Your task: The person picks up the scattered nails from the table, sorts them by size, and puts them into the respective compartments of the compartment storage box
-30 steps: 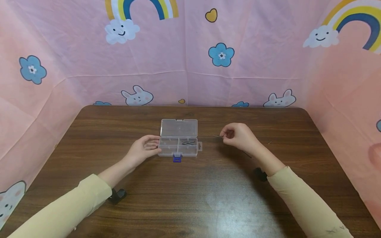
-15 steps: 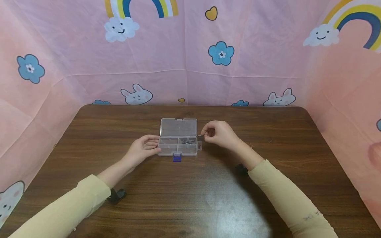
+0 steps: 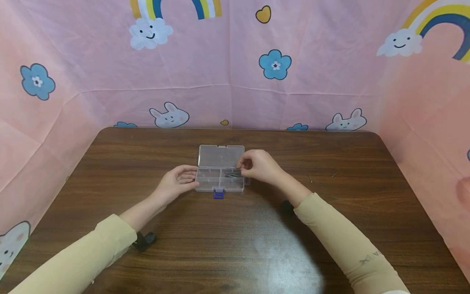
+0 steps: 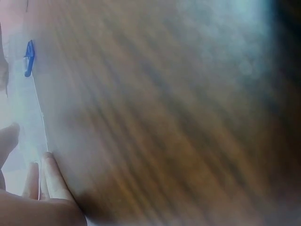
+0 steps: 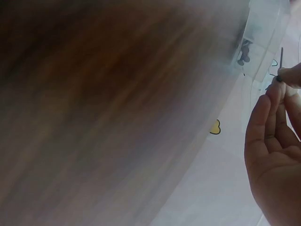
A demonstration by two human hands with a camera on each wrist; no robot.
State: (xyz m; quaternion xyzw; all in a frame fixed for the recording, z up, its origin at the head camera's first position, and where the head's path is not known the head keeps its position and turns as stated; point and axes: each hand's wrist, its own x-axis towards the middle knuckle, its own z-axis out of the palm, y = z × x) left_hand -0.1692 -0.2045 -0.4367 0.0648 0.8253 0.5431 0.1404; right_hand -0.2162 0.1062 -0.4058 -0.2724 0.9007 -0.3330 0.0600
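Note:
A clear plastic compartment box (image 3: 207, 190) lies with its lid (image 3: 220, 156) laid back and a blue latch (image 3: 218, 194) at the front. My left hand (image 3: 174, 183) holds its left end, thumb at the near corner, fingers along the side. Several nails (image 3: 232, 175) rest in the back right compartment. Over that compartment's right edge, my right hand (image 3: 262, 165) pinches a thin nail (image 5: 281, 57) between thumb and fingertips. The right wrist view shows the nail's dark head at the fingertips and its shaft sticking out; in the head view the fingers hide it.
Two thin nails, one nearer (image 3: 310, 178) and one farther right (image 3: 334, 174), lie on the brown wooden table (image 3: 235, 245). A pink printed cloth (image 3: 315, 53) stands behind the table and at both sides.
My right hand has moved left with the nail, from beside the box to over its back right compartment. The left hand has stayed at the box's left end.

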